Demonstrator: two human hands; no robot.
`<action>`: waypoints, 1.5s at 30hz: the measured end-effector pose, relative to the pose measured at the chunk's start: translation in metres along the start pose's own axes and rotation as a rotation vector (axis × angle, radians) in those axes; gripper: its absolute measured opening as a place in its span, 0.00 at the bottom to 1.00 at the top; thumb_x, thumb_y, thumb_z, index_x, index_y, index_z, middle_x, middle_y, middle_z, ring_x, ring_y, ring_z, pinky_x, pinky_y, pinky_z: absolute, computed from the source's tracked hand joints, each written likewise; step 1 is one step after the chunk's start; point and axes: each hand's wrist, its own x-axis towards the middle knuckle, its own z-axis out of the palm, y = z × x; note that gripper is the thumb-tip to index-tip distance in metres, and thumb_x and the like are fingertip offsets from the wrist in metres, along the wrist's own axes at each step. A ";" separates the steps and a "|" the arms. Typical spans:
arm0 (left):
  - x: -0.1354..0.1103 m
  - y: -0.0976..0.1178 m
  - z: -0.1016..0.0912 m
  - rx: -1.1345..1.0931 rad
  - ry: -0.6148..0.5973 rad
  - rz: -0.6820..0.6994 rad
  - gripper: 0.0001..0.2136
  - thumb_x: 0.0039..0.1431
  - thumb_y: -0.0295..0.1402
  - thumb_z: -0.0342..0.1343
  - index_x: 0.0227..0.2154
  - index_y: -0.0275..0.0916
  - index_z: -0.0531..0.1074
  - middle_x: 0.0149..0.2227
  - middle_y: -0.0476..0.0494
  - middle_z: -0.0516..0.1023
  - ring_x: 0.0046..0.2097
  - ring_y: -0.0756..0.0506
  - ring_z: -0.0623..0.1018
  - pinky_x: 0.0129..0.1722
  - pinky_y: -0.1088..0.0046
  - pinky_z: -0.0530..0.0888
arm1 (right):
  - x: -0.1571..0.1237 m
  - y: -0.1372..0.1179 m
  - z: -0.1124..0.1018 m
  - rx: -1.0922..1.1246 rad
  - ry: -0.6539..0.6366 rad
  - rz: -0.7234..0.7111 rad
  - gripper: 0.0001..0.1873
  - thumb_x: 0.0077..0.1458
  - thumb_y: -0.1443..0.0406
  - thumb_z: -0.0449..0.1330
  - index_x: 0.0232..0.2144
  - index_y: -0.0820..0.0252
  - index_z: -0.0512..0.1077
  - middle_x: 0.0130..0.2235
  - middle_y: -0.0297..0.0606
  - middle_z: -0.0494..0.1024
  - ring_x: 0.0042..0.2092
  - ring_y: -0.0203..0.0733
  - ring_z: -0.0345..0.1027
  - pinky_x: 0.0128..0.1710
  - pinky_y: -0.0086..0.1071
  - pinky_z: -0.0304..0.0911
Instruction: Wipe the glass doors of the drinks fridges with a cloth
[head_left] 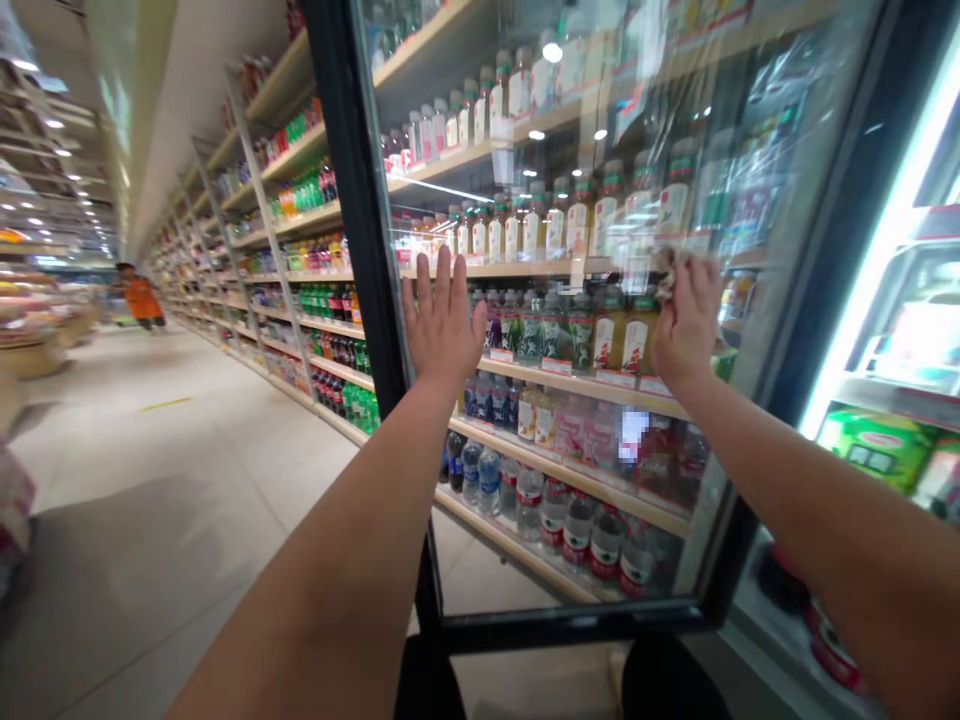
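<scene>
A glass door (570,575) in a black frame stands swung open in front of me. My left hand (444,325) lies flat near the door's left side, fingers spread, with nothing in it. On the right part of the pane, my right hand (688,325) is closed on a crumpled, pale cloth (666,272) and presses it to the glass. Part of the cloth is hidden behind the fingers. Through the glass I see shelves of bottled drinks (577,530), with lights reflected over them.
A lit cooler (877,440) with green packs stands open at the right. Long shelves of soft drinks (315,300) run off to the left along a tiled aisle (187,480). Far down it is a person in orange (140,297). Display stands (37,330) line the left side.
</scene>
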 end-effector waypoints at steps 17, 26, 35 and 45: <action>-0.001 -0.005 0.004 0.042 0.031 0.033 0.32 0.72 0.39 0.47 0.74 0.35 0.52 0.76 0.40 0.46 0.77 0.36 0.43 0.76 0.49 0.40 | 0.052 -0.066 0.034 0.062 -0.081 -0.001 0.30 0.68 0.67 0.42 0.69 0.59 0.63 0.71 0.40 0.60 0.75 0.49 0.45 0.76 0.54 0.47; -0.001 -0.003 0.003 0.026 0.018 0.032 0.31 0.73 0.40 0.44 0.75 0.33 0.51 0.76 0.39 0.45 0.77 0.35 0.42 0.76 0.48 0.40 | 0.069 -0.126 0.056 0.086 -0.280 -0.311 0.33 0.67 0.70 0.42 0.72 0.50 0.56 0.72 0.30 0.56 0.76 0.46 0.40 0.77 0.53 0.48; 0.000 -0.003 0.003 0.034 0.005 0.027 0.32 0.73 0.41 0.43 0.74 0.32 0.52 0.76 0.38 0.45 0.77 0.33 0.43 0.75 0.47 0.40 | 0.097 -0.171 0.061 0.077 -0.418 -0.316 0.32 0.68 0.70 0.42 0.70 0.52 0.59 0.74 0.23 0.52 0.77 0.44 0.38 0.79 0.46 0.41; -0.001 -0.002 0.001 0.049 0.023 0.044 0.32 0.72 0.39 0.47 0.74 0.32 0.52 0.76 0.39 0.44 0.77 0.34 0.43 0.75 0.49 0.40 | 0.091 -0.129 0.050 0.151 -0.330 -0.283 0.33 0.65 0.73 0.42 0.70 0.56 0.60 0.73 0.32 0.54 0.77 0.45 0.39 0.78 0.50 0.42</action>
